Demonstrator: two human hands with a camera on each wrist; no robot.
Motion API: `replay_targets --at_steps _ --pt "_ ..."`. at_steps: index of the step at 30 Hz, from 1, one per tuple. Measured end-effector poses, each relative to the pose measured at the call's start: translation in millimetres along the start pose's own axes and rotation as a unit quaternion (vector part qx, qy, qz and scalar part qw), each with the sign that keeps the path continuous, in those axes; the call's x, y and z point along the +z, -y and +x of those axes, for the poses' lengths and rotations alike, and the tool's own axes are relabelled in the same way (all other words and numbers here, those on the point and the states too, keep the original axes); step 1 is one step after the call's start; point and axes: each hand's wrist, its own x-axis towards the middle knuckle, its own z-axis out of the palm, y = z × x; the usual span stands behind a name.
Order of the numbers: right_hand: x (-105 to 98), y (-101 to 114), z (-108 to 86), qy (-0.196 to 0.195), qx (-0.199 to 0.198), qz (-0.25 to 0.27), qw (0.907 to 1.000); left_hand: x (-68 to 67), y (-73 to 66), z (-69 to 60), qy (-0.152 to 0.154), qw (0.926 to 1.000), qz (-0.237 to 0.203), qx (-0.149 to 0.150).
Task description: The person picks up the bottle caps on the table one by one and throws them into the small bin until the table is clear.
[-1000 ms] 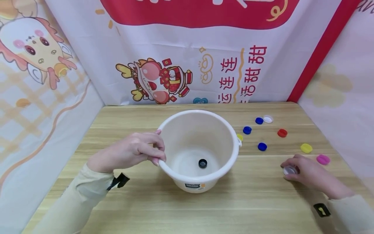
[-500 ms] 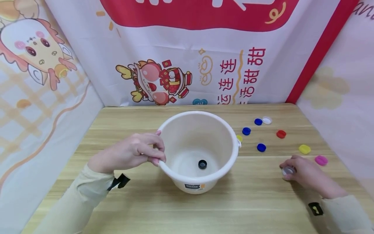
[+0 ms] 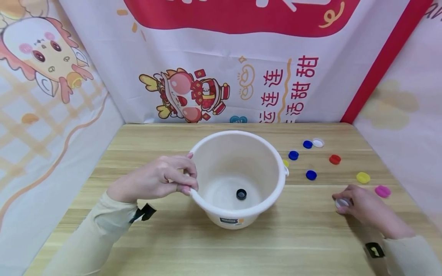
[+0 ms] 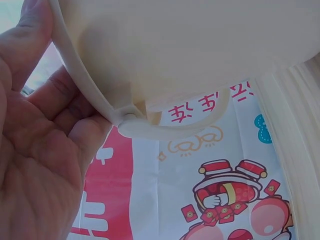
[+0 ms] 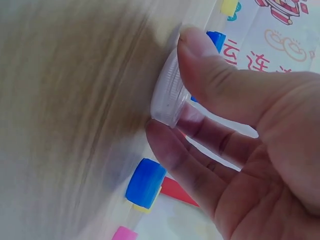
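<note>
Front strip of the table (image 3: 304,245) is bare wood, near edge out of frame. My R hand (image 3: 360,207) is low over the right part, pinching a translucent cap (image 3: 342,202) btwn thumb & fingers; can't tell if the cap touches the wood. Bucket (image 3: 238,211) stands approx mid-table, mouth up; my L hand (image 3: 159,178) grips its left rim. Black cap (image 3: 241,194) sits on the bucket floor, only one I see inside. Status: 1 in, 1 in hand, 8 out on the wood; I'd call that early. Those out, near to far, all R of bucket: magenta cap (image 3: 383,191), closest to the table's right edge; yellow cap (image 3: 363,177) near it; near blue cap (image 3: 311,175); 2nd yellow cap (image 3: 286,163), partly hidden behind the rim; red cap (image 3: 335,159); mid blue cap (image 3: 293,155); far blue cap (image 3: 307,144); white cap (image 3: 318,143), last two touching or nearly, can't tell. Room: wide bare stretch btwn R hand & bucket; only snag imo = handle (image 3: 287,171) at the right rim, could catch a knuckle coming in low. Some wood shows behind the blue/white pair, then far edge, w/ banner (image 3: 172,46) hanging right at it.
</note>
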Motion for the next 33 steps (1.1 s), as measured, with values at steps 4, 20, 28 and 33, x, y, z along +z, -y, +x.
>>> replay_targets --at_steps 4,20,28,33 --pt "1.2 1.5 -2.8 -0.007 0.000 -0.012 0.9999 0.3 -1.4 0.2 0.003 1.0000 -0.002 -0.007" --pt "-73.8 48.2 2.2 -0.191 -0.108 0.003 0.9756 -0.1 -1.9 1.4 -0.003 0.9999 0.011 0.008" --pt "-124.0 96.7 9.9 -0.237 -0.130 0.004 0.9626 0.6 -1.2 2.4 0.003 0.9999 0.012 -0.002" --pt "-146.0 133.8 17.3 -0.241 -0.155 0.009 0.9580 0.5 -2.3 2.7 0.006 0.9999 0.006 -0.014"
